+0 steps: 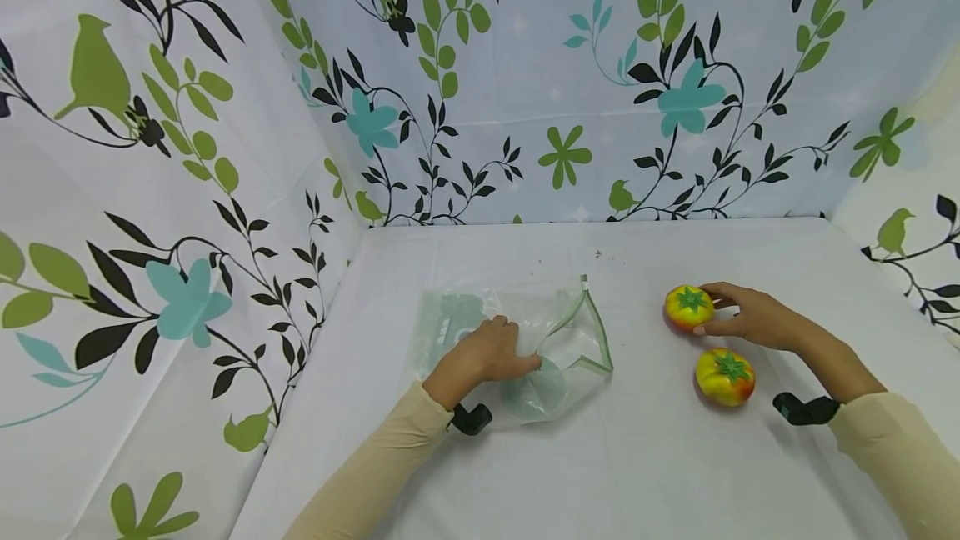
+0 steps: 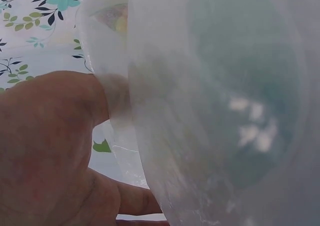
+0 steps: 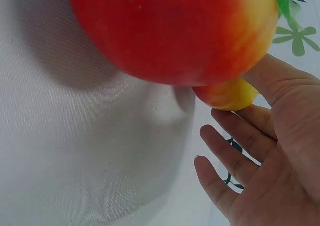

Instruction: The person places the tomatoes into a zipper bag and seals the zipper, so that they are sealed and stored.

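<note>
A clear plastic bag (image 1: 573, 332) lies on the white surface, its green-edged mouth gaping to the right. A pale green disc-like shape (image 1: 536, 390) shows through the film. Across the bag rests my left hand (image 1: 487, 352), thumb stretched to the right. In the left wrist view, film partly covers the thumb (image 2: 117, 96). My right hand (image 1: 750, 317) has its thumb and fingers about the right side of a red-yellow toy tomato (image 1: 688, 308) with a green top. Nearer to me sits a second toy tomato (image 1: 724, 377), large in the right wrist view.
A white cloth-covered table (image 1: 645, 473) carries everything. Patterned curtains (image 1: 480, 107) with leaves, birds and flowers rise behind it and along both sides. Black wrist mounts (image 1: 806, 408) sit at both cuffs. A few small specks mark the table's far part.
</note>
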A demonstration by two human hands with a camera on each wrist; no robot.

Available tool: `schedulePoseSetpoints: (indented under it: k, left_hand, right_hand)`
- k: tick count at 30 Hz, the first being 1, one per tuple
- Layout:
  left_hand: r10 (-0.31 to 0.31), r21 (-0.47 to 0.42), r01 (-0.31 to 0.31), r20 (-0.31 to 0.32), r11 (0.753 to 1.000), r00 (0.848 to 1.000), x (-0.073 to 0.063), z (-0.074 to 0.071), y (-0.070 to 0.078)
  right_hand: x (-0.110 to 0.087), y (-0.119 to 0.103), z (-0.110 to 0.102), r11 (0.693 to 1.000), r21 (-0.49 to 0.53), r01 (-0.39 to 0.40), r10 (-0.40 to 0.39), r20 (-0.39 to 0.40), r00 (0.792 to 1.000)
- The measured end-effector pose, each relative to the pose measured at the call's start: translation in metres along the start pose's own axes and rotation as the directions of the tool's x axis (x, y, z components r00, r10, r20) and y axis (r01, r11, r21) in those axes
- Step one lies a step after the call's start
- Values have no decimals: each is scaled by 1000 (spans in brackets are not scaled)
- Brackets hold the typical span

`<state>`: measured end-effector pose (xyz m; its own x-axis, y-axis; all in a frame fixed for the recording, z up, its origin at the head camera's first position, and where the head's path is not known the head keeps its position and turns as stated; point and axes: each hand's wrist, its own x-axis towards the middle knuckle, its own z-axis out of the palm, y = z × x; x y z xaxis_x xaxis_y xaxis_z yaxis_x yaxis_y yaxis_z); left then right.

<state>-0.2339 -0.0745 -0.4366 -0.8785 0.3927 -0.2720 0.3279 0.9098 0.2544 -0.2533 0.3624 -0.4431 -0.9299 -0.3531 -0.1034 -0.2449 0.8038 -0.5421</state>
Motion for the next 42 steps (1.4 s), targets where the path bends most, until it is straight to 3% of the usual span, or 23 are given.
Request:
schedulePoseSetpoints:
  k: [8, 19, 42]
  left_hand:
    - [1, -6, -1, 3, 1000, 1000, 0, 0, 0]
    - [-2, -4, 2, 5, 1000, 1000, 0, -1, -1]
    - [-2, -14, 2, 24, 1000, 1000, -1, -3, -1]
  right_hand:
    - [0, -6, 0, 1000, 3, 10, -10, -12, 1000]
    - [4, -35, 5, 998, 44, 54, -53, -29, 998]
    - [15, -90, 39, 987, 56, 149, -149, -6, 989]
